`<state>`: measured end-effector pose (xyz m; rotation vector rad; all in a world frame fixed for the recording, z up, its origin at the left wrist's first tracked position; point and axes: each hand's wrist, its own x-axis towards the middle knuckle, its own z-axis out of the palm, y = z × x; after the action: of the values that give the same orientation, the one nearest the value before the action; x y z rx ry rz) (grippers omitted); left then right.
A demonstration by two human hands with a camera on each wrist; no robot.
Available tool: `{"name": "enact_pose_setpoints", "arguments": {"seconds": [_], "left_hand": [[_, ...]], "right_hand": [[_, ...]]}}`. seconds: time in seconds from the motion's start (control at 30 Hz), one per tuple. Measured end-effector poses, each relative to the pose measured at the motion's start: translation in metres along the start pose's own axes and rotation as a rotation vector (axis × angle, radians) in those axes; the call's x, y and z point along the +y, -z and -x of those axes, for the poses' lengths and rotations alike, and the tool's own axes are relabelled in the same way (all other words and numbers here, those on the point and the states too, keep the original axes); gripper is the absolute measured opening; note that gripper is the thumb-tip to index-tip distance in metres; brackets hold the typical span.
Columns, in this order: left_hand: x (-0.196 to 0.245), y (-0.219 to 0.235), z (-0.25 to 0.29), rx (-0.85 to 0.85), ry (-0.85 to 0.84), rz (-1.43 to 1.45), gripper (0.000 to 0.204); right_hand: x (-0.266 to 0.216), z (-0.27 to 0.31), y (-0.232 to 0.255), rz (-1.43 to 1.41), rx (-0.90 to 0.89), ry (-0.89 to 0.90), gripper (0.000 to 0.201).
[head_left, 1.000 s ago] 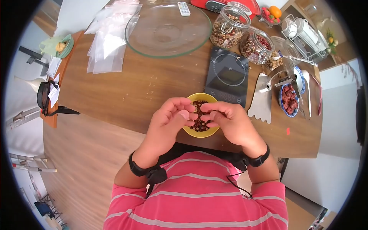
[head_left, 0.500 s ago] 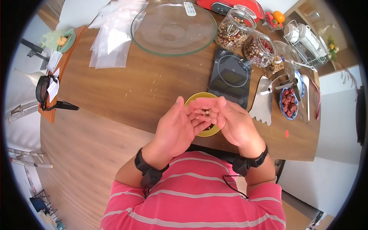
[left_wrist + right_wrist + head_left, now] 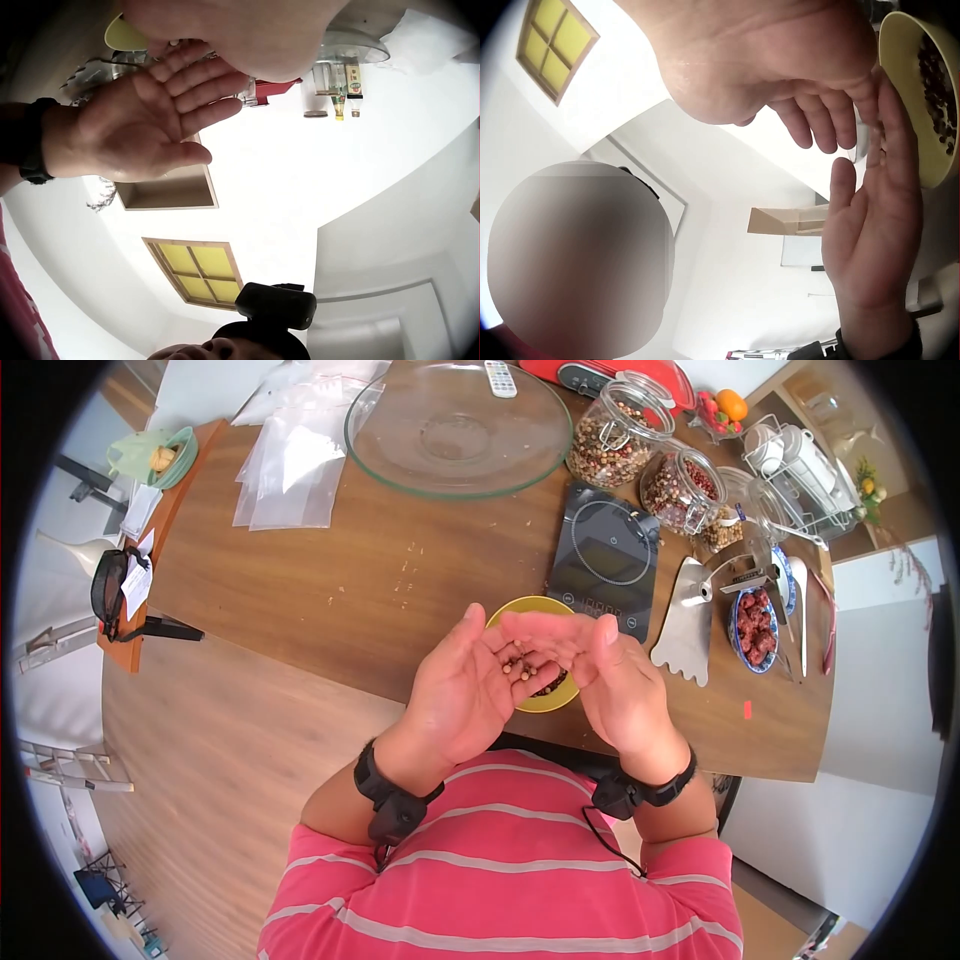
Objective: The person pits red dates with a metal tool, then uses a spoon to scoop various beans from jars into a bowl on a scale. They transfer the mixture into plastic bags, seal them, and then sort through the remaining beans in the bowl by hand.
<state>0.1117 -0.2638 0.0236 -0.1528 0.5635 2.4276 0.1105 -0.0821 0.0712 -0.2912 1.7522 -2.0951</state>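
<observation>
My left hand [image 3: 455, 685] and right hand [image 3: 622, 685] are side by side, palms turned up and fingers extended, above a yellow bowl [image 3: 550, 703]. Several small round peppercorns [image 3: 518, 666] lie on the fingers of my left hand. The right hand's fingers reach in beside them, the thumb pointing up. Dark and reddish peppercorns [image 3: 934, 90] fill the bottom of the bowl, which the hands mostly cover in the head view. In the left wrist view my right palm [image 3: 131, 127] appears flat, with its fingers spread slightly.
Behind the bowl lies a black digital scale [image 3: 605, 560]. To its right are a metal scraper [image 3: 685, 625] and a blue-patterned bowl of dark red pieces [image 3: 752, 628]. Glass jars [image 3: 618, 445], a large glass dish [image 3: 455, 490] and plastic bags [image 3: 290, 485] stand farther back.
Both hands have turned from fingers curled inward over the bowl to palms up. Peppercorns now show on the left fingers, and the hands have tilted slightly apart.
</observation>
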Motion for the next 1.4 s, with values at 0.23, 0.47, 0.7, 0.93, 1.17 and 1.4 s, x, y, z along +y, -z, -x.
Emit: {"name": "enact_pose_setpoints", "arguments": {"seconds": [0.23, 0.47, 0.7, 0.93, 1.17, 1.4], "left_hand": [[0.005, -0.007, 0.002, 0.052, 0.026, 0.022, 0.074], [0.004, -0.007, 0.001, 0.042, 0.031, 0.008, 0.079], [0.002, -0.012, 0.001, -0.05, 0.097, -0.005, 0.074], [0.012, -0.019, 0.0, -0.023, 0.049, -0.047, 0.073], [0.015, -0.007, -0.005, 0.009, 0.001, -0.041, 0.069], [0.02, -0.013, -0.002, 0.069, 0.038, -0.059, 0.075]], "right_hand": [[0.0, 0.006, 0.003, 0.232, 0.274, 0.186, 0.027], [0.002, 0.002, 0.002, 0.973, 0.199, 0.408, 0.017], [-0.012, -0.009, 0.007, 1.204, -0.141, 0.456, 0.02], [-0.013, -0.022, 0.008, 1.28, -0.229, 0.445, 0.017], [-0.01, -0.028, 0.022, 0.805, 0.042, 0.336, 0.017], [-0.007, -0.005, 0.051, 0.656, 0.367, 0.202, 0.017]]}}
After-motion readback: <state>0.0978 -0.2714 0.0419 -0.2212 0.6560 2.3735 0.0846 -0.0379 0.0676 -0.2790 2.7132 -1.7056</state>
